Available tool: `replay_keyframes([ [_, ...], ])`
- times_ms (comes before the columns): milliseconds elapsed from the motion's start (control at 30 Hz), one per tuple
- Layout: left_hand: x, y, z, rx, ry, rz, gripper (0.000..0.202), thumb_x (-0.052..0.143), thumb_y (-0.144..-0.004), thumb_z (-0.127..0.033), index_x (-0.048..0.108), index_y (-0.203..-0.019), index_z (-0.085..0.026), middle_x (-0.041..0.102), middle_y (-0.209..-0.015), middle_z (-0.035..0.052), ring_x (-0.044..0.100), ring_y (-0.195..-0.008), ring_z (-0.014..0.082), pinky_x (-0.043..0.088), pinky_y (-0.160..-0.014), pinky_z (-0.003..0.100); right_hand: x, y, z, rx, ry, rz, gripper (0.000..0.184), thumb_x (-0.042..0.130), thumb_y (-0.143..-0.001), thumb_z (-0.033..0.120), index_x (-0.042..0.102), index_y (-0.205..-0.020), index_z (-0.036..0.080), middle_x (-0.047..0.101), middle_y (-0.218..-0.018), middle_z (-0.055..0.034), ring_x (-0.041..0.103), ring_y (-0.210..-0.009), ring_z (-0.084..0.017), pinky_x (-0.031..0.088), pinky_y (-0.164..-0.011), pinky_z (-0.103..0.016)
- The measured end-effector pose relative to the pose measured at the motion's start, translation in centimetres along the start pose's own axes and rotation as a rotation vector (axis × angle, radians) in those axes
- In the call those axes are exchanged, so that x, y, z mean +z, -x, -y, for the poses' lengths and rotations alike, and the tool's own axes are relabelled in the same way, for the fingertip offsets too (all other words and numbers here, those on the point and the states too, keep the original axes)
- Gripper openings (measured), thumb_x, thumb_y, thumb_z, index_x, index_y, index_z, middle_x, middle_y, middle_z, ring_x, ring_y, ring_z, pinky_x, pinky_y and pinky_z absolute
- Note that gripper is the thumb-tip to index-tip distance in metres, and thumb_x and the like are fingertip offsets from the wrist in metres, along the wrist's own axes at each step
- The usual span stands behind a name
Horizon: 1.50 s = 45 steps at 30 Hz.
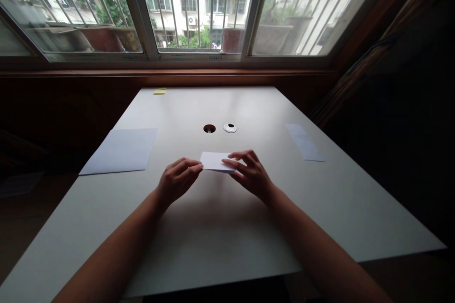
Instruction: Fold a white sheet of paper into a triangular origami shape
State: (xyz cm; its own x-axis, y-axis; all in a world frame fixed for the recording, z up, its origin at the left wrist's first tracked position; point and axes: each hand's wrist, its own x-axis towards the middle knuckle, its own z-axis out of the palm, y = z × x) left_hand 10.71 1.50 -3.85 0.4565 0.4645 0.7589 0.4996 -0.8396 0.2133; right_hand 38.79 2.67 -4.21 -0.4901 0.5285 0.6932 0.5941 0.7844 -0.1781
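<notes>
Between my two hands is a small white piece of paper, which looks folded, above the middle of the white table. My left hand pinches its left edge with thumb and fingers together. On the other side, my right hand grips the right end, thumb beneath and fingers over the top. The fingers of the right hand are slightly spread and cover that end of the paper.
A stack or sheet of white paper lies at the table's left edge. To the right rests a creased paper strip. Beyond my hands are a round cable hole and its cover. Yellow sticky notes lie near the barred window.
</notes>
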Motion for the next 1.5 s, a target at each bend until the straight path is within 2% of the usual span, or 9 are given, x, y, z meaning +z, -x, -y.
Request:
replay_keyframes([
  [100,0.4,0.0,-0.2,0.041,0.043,0.042,0.029,0.066,-0.086,-0.012,0.065,-0.112,-0.023,0.072,-0.098,0.0055,0.065,-0.086,0.0152,0.054,-0.076,0.029,0.1,0.1,0.4,-0.029,-0.049,-0.008,0.039,0.07,-0.085,0.016,0.067,-0.12,0.032,0.068,-0.107,-0.0047,0.052,-0.094,-0.022,0.051,-0.085,-0.039],
  [200,0.6,0.0,-0.2,0.032,0.078,0.036,0.03,0.068,-0.085,-0.012,0.065,-0.113,-0.024,0.072,-0.1,0.0051,0.064,-0.086,0.0155,0.054,-0.077,0.03,-0.1,0.0,0.8,-0.028,-0.118,-0.029,0.042,0.068,-0.085,0.011,0.067,-0.122,0.032,0.07,-0.102,-0.0034,0.051,-0.09,-0.021,0.051,-0.08,-0.036],
  [433,0.4,-0.4,-0.1,-0.012,0.112,0.061,0.03,0.062,-0.089,-0.012,0.067,-0.115,-0.026,0.072,-0.104,0.0054,0.065,-0.09,0.0154,0.055,-0.078,0.03,-0.4,-0.3,1.2,-0.004,-0.227,-0.063,0.041,0.068,-0.085,0.01,0.068,-0.119,0.033,0.071,-0.102,-0.0025,0.052,-0.09,-0.02,0.051,-0.077,-0.034],
  [633,0.3,-0.3,-0.1,-0.012,-0.041,0.023,0.036,0.065,-0.087,-0.012,0.066,-0.119,-0.028,0.073,-0.105,0.0042,0.062,-0.086,0.0168,0.055,-0.077,0.032,0.0,-0.2,0.8,0.029,-0.076,-0.062,0.036,0.073,-0.084,0.022,0.068,-0.118,0.032,0.07,-0.105,-0.0045,0.052,-0.097,-0.024,0.047,-0.086,-0.042],
  [767,0.2,-0.3,-0.4,0.003,-0.166,0.035,0.037,0.067,-0.086,-0.014,0.065,-0.12,-0.028,0.073,-0.104,0.003,0.061,-0.085,0.018,0.055,-0.075,0.033,0.1,0.0,1.4,0.019,0.015,-0.088,0.034,0.076,-0.081,0.026,0.069,-0.114,0.032,0.07,-0.104,-0.0036,0.051,-0.101,-0.025,0.043,-0.088,-0.042],
  [900,0.3,-0.5,-0.9,0.044,-0.199,0.076,0.034,0.067,-0.086,-0.014,0.066,-0.118,-0.027,0.074,-0.103,0.0025,0.059,-0.084,0.018,0.054,-0.074,0.032,0.2,0.1,2.2,-0.038,0.076,-0.087,0.029,0.076,-0.082,0.025,0.07,-0.11,0.031,0.069,-0.093,-0.0019,0.051,-0.089,-0.021,0.04,-0.08,-0.037],
  [1033,0.4,-0.7,-1.3,0.076,-0.157,0.055,0.035,0.069,-0.085,-0.014,0.066,-0.117,-0.026,0.074,-0.102,0.0018,0.058,-0.083,0.0164,0.053,-0.074,0.031,0.2,0.1,2.4,-0.077,0.07,-0.031,0.025,0.071,-0.086,0.021,0.069,-0.11,0.027,0.066,-0.085,-0.0021,0.05,-0.078,-0.017,0.039,-0.073,-0.034],
  [1267,0.7,-0.7,-1.9,0.132,-0.141,0.03,0.035,0.069,-0.086,-0.018,0.065,-0.119,-0.029,0.074,-0.098,0.0018,0.057,-0.081,0.0162,0.05,-0.072,0.031,0.5,-0.2,2.1,-0.077,0.026,0.0,0.022,0.065,-0.09,0.021,0.067,-0.111,0.027,0.064,-0.083,-0.0027,0.053,-0.077,-0.017,0.039,-0.072,-0.034],
  [1500,0.9,-0.7,-2.3,0.145,-0.199,0.058,0.04,0.071,-0.083,-0.018,0.064,-0.121,-0.03,0.074,-0.097,0.0006,0.053,-0.08,0.0177,0.046,-0.073,0.033,0.5,-0.5,2.3,-0.102,-0.009,0.021,0.021,0.066,-0.089,0.02,0.066,-0.11,0.025,0.065,-0.085,-0.0032,0.055,-0.077,-0.017,0.04,-0.071,-0.034],
])
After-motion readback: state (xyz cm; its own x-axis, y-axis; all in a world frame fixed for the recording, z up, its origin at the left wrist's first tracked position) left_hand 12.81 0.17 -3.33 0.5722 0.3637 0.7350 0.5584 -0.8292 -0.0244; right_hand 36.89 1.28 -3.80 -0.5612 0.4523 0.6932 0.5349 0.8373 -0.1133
